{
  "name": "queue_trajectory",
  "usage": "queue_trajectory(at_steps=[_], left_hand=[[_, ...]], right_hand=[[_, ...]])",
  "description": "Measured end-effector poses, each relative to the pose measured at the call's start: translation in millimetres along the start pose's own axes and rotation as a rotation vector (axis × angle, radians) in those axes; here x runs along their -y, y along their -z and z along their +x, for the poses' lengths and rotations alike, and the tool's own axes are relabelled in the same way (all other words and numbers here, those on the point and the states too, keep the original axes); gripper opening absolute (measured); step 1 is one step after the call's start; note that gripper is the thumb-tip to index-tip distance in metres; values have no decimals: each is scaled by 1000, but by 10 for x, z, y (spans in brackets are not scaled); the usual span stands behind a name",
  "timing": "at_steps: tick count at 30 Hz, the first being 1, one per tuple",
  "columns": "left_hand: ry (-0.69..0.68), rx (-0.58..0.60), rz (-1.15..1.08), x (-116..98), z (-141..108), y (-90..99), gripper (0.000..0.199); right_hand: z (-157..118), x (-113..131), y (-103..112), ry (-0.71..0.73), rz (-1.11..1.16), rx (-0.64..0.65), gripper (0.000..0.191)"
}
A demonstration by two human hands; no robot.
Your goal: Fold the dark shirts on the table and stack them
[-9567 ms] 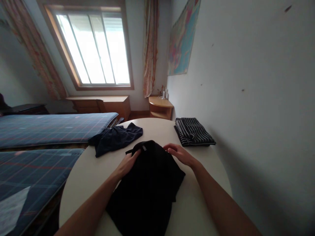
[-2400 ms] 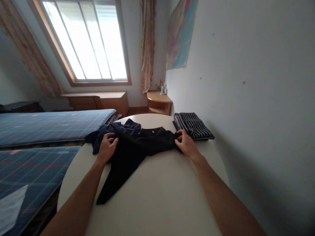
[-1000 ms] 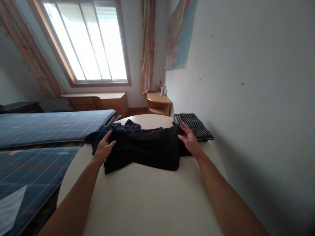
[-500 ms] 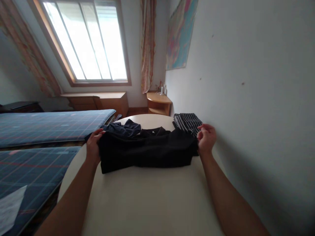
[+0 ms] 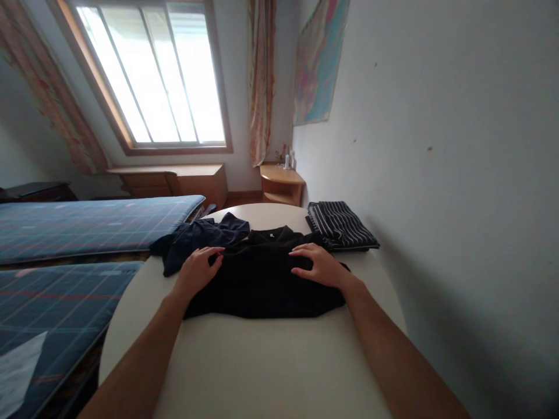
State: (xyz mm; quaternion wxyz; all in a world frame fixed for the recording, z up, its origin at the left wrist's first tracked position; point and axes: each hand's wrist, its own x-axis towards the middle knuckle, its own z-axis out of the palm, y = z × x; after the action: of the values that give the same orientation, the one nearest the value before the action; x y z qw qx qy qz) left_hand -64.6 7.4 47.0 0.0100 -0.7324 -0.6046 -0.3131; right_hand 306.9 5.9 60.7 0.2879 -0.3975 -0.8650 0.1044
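Observation:
A black shirt [image 5: 262, 285] lies folded over on the table, its collar and small white label at the far side. Over its left part is my left hand [image 5: 201, 269], thumb and fingers apart, holding nothing. My right hand [image 5: 318, 265] is above the shirt's right part, also with thumb and fingers parted. Whether either palm touches the cloth I cannot tell. A crumpled dark navy garment [image 5: 205, 233] lies beyond my left hand. Past my right hand sits a folded black-and-white striped garment [image 5: 343, 224].
The pale round table [image 5: 262, 372] stands close to the white wall [image 5: 458, 203] on the right. Blue plaid mattresses [image 5: 65, 297] lie to the left, with a sheet of paper [image 5: 21, 369] on the nearer one. A wooden corner shelf [image 5: 282, 174] stands behind the table.
Both hands have let go of the shirt's side edges and moved inward over it, opening. The raised cloth now lies flat, its near edge slightly closer to me.

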Motion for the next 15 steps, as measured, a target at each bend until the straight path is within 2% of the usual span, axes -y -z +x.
queue_trajectory(at_steps=[2,3,5,7,9,10,11,12,15], left_hand=[[63,14,-8,-42,2,16,30],[84,20,-24,-73,0,44,31],[75,101,-122,-160,-17,129,36],[36,310,-322,-268,-46,232,44],[29,562,-534,-364,-73,321,52],[38,631,-612,-393,-79,351,55],[47,643,-664,-406,-79,368,57],[50,604,-687,-399,-72,369,57],[35,383,-563,-271,-29,283,55]], right_hand=[[21,29,-70,-10,-54,110,54],[30,46,-93,-24,-84,151,53],[46,87,-115,-45,-148,218,34],[55,133,-112,-55,-198,270,12],[56,172,-96,-67,-209,300,9],[52,189,-86,-82,-201,308,10],[48,204,-76,-105,-185,321,10],[42,221,-66,-138,-161,348,9],[27,295,-34,-237,-27,503,9]])
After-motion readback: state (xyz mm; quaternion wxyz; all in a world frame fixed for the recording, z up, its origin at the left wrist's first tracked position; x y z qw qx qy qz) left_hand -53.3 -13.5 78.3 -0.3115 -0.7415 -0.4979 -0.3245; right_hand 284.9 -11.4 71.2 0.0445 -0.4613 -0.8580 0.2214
